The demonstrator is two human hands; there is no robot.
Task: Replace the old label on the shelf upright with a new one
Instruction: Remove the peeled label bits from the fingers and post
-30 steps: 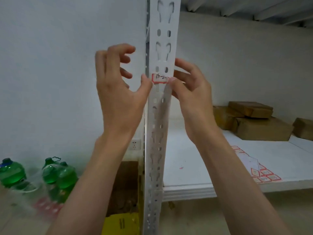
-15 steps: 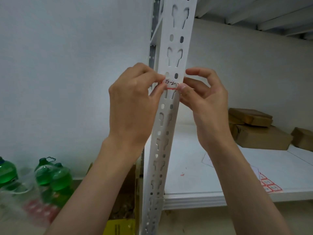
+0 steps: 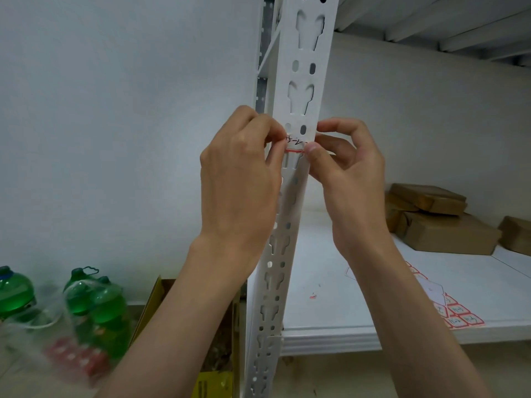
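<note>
Both hands are up at the white slotted shelf upright (image 3: pixel 298 173), left hand (image 3: pixel 238 179) and right hand (image 3: pixel 349 173) pinching the red-edged label (image 3: pixel 295 145) stuck on its face. White shelf board (image 3: pixel 330 297) holds cardboard boxes (image 3: pixel 439 225) (plus a label sheet (image 3: pixel 457 314)); green bottles (image 3: pixel 94 297) by the wall.

White upright (image 3: pixel 304 67), red-edged white label (image 3: pixel 296 145)

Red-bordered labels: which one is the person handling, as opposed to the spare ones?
The label on the shelf upright, pinched between the left hand and right hand. The others lie on the sticker sheet on the shelf board.
</note>
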